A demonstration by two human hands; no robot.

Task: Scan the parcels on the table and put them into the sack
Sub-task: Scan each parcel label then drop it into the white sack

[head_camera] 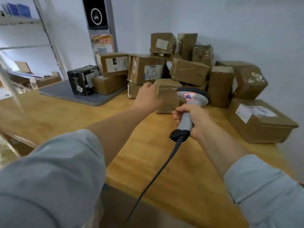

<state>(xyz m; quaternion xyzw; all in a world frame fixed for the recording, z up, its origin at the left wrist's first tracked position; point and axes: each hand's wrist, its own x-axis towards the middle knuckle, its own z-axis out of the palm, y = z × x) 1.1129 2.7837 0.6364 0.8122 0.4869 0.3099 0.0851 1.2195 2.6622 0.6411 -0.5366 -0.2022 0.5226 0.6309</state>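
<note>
Head view: scanner (pixel 190 104) sticker (pixel 189 96), handwritten "102"

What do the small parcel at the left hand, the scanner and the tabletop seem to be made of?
The small parcel looks like brown cardboard under clear glossy tape: shiny creases catch the light. The scanner seems moulded plastic, matte grey with a black base. The tabletop appears to be wood, honey-coloured with visible grain and a smooth, faintly shiny finish, perhaps varnished.
</note>
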